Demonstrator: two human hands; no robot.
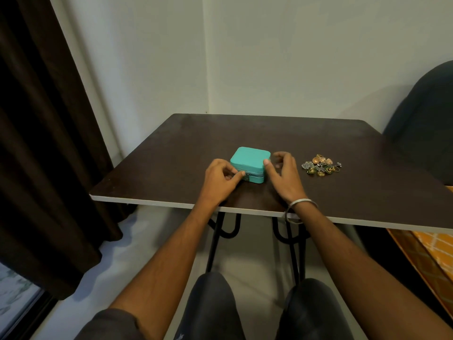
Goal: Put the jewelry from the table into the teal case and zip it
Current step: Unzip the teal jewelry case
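- Head view: one closed case on one desk.
- One jewelry pile lies right of it.
- Left hand pinches the case's zipper; right hand, fingers spread, touches its side.

The table has a dark brown wood-look top, matt and faintly scuffed, with a pale edge band; its legs look like black painted metal rod. The teal case has a smooth, matt skin (leatherette, by the look). At 3 o'clock from it, the jewelry gleams in brassy gold and dull silver metal. A polished metal bangle rings one wrist. At 9 o'clock hangs a dark brown cloth curtain.
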